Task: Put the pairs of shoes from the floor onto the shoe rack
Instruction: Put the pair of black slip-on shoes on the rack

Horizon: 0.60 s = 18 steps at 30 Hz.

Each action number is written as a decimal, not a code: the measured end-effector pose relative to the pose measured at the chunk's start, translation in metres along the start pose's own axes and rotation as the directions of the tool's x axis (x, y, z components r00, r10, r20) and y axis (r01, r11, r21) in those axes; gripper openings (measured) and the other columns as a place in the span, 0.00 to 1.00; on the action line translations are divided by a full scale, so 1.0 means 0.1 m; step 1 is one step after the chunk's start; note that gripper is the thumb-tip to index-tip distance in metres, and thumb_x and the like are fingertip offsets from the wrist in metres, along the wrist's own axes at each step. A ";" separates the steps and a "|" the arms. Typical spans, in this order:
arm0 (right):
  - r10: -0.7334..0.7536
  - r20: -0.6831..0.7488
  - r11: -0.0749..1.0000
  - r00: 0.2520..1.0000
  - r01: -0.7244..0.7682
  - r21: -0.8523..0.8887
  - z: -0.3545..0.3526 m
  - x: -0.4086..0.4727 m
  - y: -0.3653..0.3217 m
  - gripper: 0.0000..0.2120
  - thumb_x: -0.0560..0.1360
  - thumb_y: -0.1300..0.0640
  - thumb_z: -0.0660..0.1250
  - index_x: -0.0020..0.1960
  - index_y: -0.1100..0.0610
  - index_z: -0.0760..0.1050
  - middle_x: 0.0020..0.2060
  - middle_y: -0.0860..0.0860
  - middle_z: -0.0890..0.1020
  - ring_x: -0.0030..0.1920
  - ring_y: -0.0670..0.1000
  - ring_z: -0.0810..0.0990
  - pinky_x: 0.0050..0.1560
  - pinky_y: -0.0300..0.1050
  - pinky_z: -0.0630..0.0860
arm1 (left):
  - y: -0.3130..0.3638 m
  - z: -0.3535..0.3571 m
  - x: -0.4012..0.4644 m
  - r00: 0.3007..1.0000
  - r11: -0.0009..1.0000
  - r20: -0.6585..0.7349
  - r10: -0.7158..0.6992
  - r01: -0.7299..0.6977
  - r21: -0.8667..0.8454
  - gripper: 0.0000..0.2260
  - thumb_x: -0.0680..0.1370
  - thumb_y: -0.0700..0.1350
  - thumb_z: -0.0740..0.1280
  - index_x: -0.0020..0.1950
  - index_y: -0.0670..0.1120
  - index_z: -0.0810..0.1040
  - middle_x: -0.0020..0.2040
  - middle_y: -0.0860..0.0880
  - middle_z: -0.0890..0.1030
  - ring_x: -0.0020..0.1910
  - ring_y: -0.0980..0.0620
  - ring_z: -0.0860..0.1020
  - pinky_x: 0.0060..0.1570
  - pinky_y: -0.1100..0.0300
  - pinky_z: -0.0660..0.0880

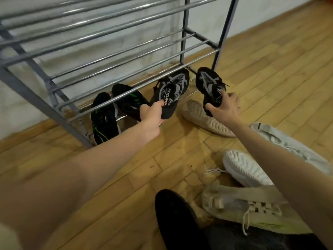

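A grey metal shoe rack (115,56) with bar shelves stands against the wall. My left hand (150,121) grips the heel of a black and grey knit shoe (171,89), whose toe pokes in over the rack's lowest bars. My right hand (225,107) grips the matching black and grey shoe (209,83), held in the air just right of the rack's front leg. A black pair with green stripes (104,118) sits on the lowest shelf at the left.
On the wooden floor lie a beige shoe sole-up (203,118), a white shoe (246,170), a light grey shoe (281,139), a beige laced sneaker (239,208) and a black shoe (176,221) nearest me. The upper shelves hold nothing.
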State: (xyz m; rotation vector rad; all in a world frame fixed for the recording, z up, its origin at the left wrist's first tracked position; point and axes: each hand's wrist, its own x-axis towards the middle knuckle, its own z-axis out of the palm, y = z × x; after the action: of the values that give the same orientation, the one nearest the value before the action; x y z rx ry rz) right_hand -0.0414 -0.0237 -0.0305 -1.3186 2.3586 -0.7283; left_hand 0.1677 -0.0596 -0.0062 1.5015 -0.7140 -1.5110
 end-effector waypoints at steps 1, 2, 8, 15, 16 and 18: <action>0.007 -0.006 1.000 1.000 -0.007 0.008 0.05 0.12 -0.02 0.35 0.72 0.42 0.67 0.74 0.51 0.60 0.68 0.57 0.64 0.70 0.60 0.60 0.69 0.59 0.59 | -0.03 0.10 0.08 0.999 1.000 -0.039 0.012 -0.012 0.001 0.15 0.75 0.44 0.69 0.57 0.40 0.69 0.58 0.41 0.77 0.54 0.42 0.79 0.55 0.47 0.79; 0.002 -0.001 1.000 1.000 -0.002 0.014 0.11 0.23 -0.03 0.35 0.72 0.43 0.67 0.74 0.52 0.60 0.68 0.57 0.64 0.70 0.60 0.59 0.69 0.59 0.59 | -0.05 0.20 0.15 0.997 1.000 -0.071 0.013 -0.013 -0.003 0.18 0.74 0.46 0.70 0.58 0.39 0.69 0.59 0.41 0.78 0.55 0.41 0.79 0.56 0.47 0.78; -0.136 0.070 0.991 0.988 0.134 0.026 0.52 0.66 -0.10 0.37 0.71 0.47 0.70 0.76 0.52 0.59 0.70 0.56 0.64 0.71 0.59 0.59 0.70 0.57 0.59 | -0.20 0.51 0.55 0.982 0.993 -0.184 -0.036 0.014 -0.121 0.23 0.74 0.48 0.69 0.65 0.39 0.69 0.59 0.41 0.79 0.57 0.41 0.79 0.60 0.47 0.76; -0.229 0.067 0.969 0.971 0.234 -0.076 0.65 1.19 -0.20 0.38 0.72 0.46 0.69 0.77 0.53 0.57 0.72 0.57 0.61 0.72 0.60 0.58 0.71 0.58 0.56 | -0.27 0.61 0.84 0.972 0.990 -0.231 -0.037 0.005 -0.140 0.23 0.76 0.47 0.68 0.67 0.39 0.67 0.61 0.40 0.77 0.59 0.42 0.78 0.60 0.46 0.76; -0.231 0.075 0.967 0.970 0.238 -0.095 0.66 1.27 -0.21 0.38 0.72 0.46 0.68 0.77 0.54 0.56 0.72 0.57 0.62 0.72 0.60 0.58 0.71 0.59 0.56 | -0.27 0.65 0.87 0.973 0.990 -0.227 -0.037 0.005 -0.140 0.23 0.76 0.47 0.68 0.67 0.39 0.68 0.62 0.41 0.77 0.59 0.42 0.78 0.60 0.47 0.76; -0.240 0.098 0.960 0.966 0.252 -0.126 0.67 1.40 -0.20 0.38 0.72 0.46 0.68 0.77 0.53 0.56 0.72 0.57 0.61 0.72 0.61 0.59 0.71 0.59 0.57 | -0.28 0.73 0.90 0.972 0.995 -0.231 -0.033 0.009 -0.103 0.22 0.78 0.48 0.66 0.67 0.38 0.67 0.62 0.41 0.76 0.60 0.42 0.77 0.61 0.50 0.75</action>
State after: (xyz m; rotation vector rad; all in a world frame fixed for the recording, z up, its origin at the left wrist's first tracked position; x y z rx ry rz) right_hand -0.0646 -0.1707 -0.0796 -1.6899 2.2382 -0.5752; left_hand 0.1002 -0.1382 -0.0660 1.5801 -0.4773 -1.3377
